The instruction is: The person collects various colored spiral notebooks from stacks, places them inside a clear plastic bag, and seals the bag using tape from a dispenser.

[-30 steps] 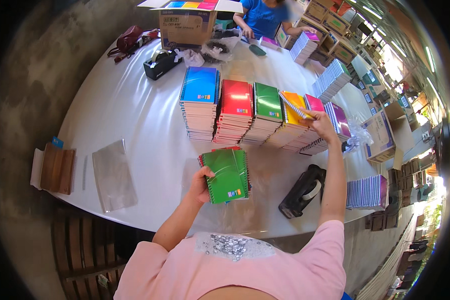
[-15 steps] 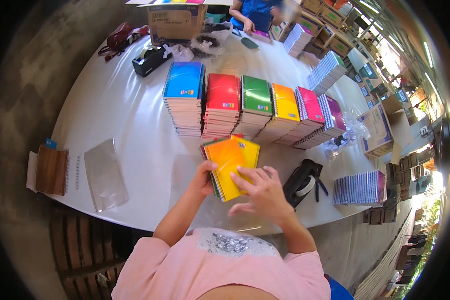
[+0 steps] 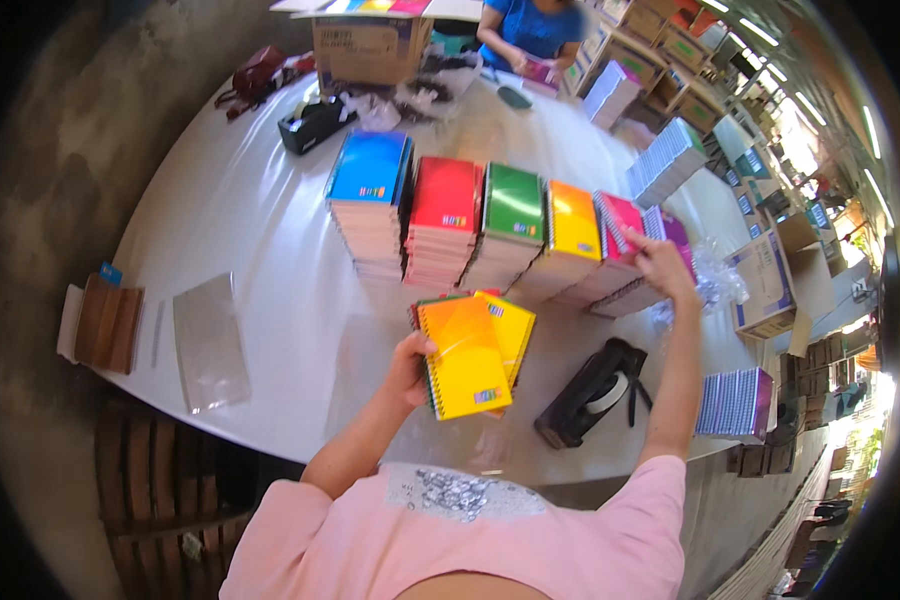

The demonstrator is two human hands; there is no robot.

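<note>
Hands (image 3: 662, 266) parted; yellow notebook (image 3: 458, 362) lettered.

Left hand (image 3: 407, 370): most fingers are hidden under yellow-covered spiral notebooks (image 3: 462, 362). Right hand (image 3: 662, 264) partly hides the purple-covered spiral-notebook stack (image 3: 679, 234). Far side: top edge crops blue-shirted co-worker (image 3: 526, 32), head blurred, and open brown cardboard carton (image 3: 363, 55).

Glossy notebook covers (image 3: 462, 365), probably card

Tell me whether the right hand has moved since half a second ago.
Yes: forward and rightward. Against the row of spiral-bound notebook stacks, the right hand has gone from the held yellow spiral-bound notebooks to the pink-covered notebook stack.
</note>
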